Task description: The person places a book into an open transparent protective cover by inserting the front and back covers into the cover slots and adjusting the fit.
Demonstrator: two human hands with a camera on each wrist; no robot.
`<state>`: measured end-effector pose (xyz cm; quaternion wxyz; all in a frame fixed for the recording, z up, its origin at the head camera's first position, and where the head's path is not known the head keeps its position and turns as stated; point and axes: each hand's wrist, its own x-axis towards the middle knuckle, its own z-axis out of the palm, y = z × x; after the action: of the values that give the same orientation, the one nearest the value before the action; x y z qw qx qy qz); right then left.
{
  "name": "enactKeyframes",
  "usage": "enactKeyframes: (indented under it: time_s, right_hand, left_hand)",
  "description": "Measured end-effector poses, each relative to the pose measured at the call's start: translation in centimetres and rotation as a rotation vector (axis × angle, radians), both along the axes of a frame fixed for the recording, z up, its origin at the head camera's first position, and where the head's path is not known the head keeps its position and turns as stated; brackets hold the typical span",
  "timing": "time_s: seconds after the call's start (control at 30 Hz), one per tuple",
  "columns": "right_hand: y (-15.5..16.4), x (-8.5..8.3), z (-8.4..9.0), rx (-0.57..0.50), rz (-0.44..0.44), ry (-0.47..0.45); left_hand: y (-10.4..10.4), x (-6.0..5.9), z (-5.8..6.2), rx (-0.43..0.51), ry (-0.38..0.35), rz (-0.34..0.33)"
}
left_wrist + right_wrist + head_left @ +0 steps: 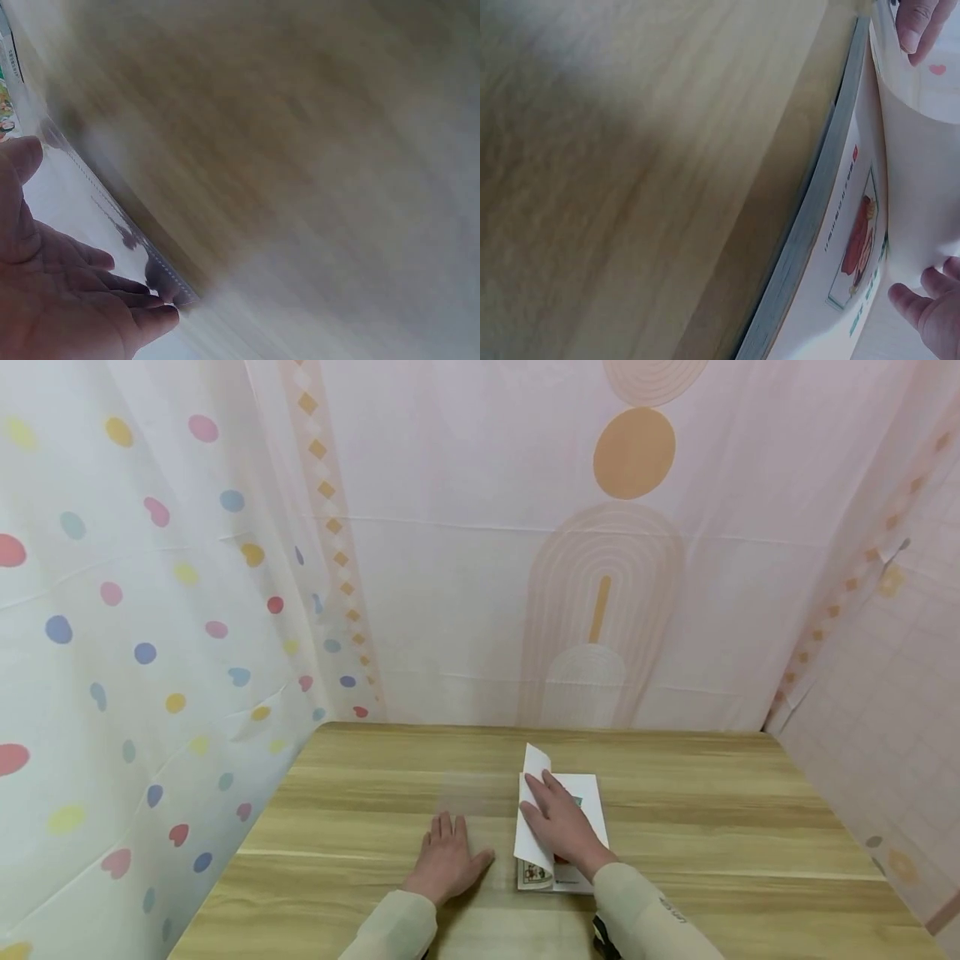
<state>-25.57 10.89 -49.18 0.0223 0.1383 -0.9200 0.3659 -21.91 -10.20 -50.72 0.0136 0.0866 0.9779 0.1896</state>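
Observation:
A thick book (585,872) with a white front and a small coloured picture lies right of centre on the table. Its white cover flap (528,839) stands lifted and curves over to the left. My right hand (566,827) lies across the book, fingers extended against that flap; in the right wrist view its fingertips (911,300) touch the curved white sheet. My left hand (448,860) rests palm down, fingers straight, left of the book. Beneath it lies a clear plastic sheet (97,176) with a dotted seam along one edge, only faintly visible from the head.
The wood-grain table (720,827) runs back to a pale patterned curtain (450,610). A curtain with coloured dots (150,710) hangs along the left, and another pale curtain (885,710) along the right.

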Motion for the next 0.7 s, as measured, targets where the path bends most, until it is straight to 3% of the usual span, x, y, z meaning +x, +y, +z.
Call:
enactKeyframes:
  time_s: [0.37,0.7]
  right_hand:
    - [-0.40,-0.09,-0.11,0.024,0.028,0.008]
    - [-0.80,0.17,-0.25,0.033,0.026,-0.063]
  left_hand:
    - [-0.18,0.09,0.05,-0.059,-0.014,-0.021]
    - [-0.24,0.17,-0.03,-0.075,-0.035,-0.021]
